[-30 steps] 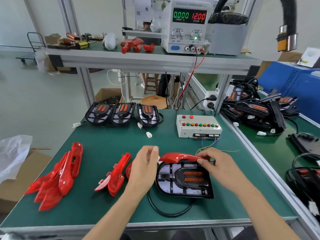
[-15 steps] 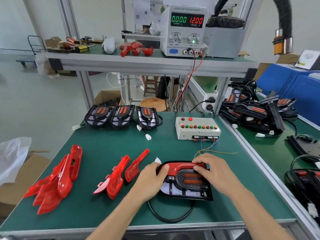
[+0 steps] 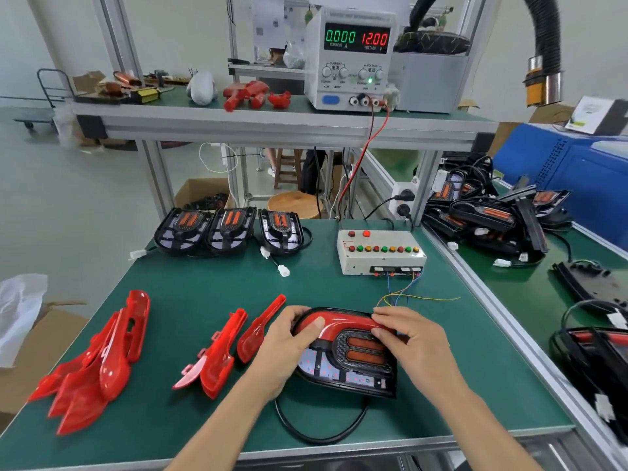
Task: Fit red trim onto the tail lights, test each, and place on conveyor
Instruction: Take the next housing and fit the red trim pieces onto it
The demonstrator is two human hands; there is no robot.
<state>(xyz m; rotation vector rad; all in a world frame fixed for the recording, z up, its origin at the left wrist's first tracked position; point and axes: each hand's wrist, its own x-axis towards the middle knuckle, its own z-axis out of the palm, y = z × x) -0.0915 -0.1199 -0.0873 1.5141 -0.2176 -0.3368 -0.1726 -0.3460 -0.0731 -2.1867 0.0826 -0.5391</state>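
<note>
Red trim [image 3: 339, 323] lies along the top of the tail light [image 3: 350, 355] near the bench's [image 3: 190, 300] front edge, left hand [image 3: 289, 348] gripping its curved end, right hand [image 3: 411, 345] pressing flat-fingered; press evenly along its length so it seats flush.

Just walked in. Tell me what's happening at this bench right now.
A person is fitting a red trim piece onto a black tail light lying on the green bench. The left hand grips the trim's left end and the right hand presses its right end. Loose red trims wait at the left, three untrimmed lights stand at the back, and the tester box sits unconnected.
</note>
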